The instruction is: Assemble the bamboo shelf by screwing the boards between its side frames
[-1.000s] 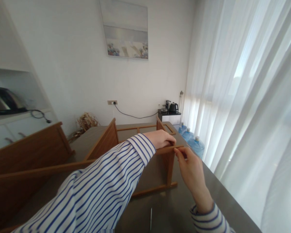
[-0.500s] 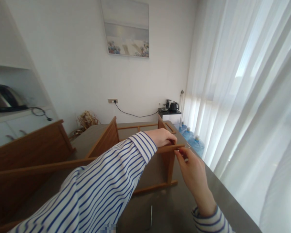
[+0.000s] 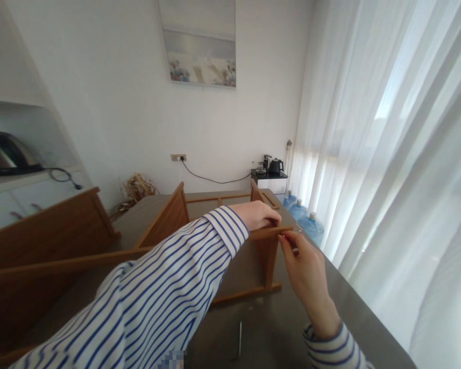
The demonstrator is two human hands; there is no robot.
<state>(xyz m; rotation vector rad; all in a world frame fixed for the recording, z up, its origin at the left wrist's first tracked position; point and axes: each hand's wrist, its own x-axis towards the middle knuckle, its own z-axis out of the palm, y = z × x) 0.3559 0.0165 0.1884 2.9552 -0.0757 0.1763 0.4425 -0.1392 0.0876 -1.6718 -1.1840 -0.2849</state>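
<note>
A brown wooden shelf frame [image 3: 111, 259] lies on its side on the table, its slanted boards standing up from the long rails. My left hand [image 3: 258, 215] reaches across and is closed at the far right end of the upper rail, with its fingertips partly hidden behind the wood. Just to its right, my right hand [image 3: 303, 261] pinches thumb and forefinger together against the near side of that rail end. Something tiny and dark shows at those fingertips, too small to name. An L-shaped hex key [image 3: 239, 341] lies on the tabletop in front of the frame.
The dark table [image 3: 353, 312] has its right edge beside my right forearm. Blue water bottles [image 3: 311, 225] stand beyond that edge, near white curtains [image 3: 369, 154]. A black kettle [image 3: 276, 166] sits on a small cabinet at the back. Dried plant stalks [image 3: 138, 187] are at the far left.
The view has tilted slightly. Both hands stay at the same rail end, and my right fingertips have shifted only a little against it.
</note>
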